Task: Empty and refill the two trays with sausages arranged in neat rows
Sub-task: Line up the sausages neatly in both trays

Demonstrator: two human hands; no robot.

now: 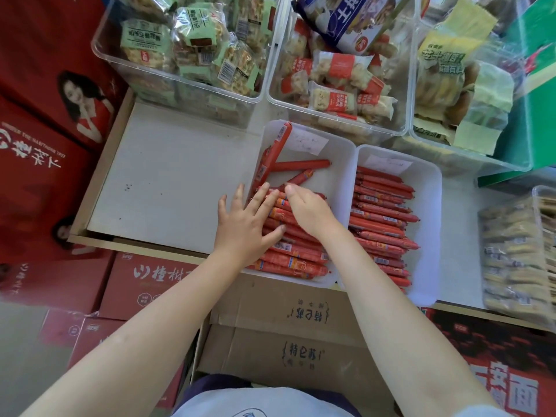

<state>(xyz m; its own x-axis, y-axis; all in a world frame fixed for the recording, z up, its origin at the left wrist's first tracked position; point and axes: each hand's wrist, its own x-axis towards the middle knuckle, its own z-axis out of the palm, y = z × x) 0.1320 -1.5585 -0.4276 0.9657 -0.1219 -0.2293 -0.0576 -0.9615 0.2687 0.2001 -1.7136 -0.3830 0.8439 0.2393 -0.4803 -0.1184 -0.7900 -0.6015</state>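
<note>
Two white trays sit side by side on the shelf. The left tray (340, 164) holds a stacked row of red sausages (294, 260) in its near half and a few loose sausages (301, 165) lying askew in its far half. The right tray (427, 206) is filled with red sausages (382, 218) in a neat row. My left hand (246, 224) lies flat with straight fingers on the left tray's stack. My right hand (307, 209) rests on the same stack just to its right, fingers bent downward over the sausages; whether it holds one is hidden.
Clear bins of wrapped snacks (192, 46) (340, 79) (460, 85) stand behind the trays. A bare white shelf board (168, 179) lies to the left. A clear pack of skewered snacks (517, 257) sits right. Cardboard boxes (288, 335) and red cartons (45, 164) are below and left.
</note>
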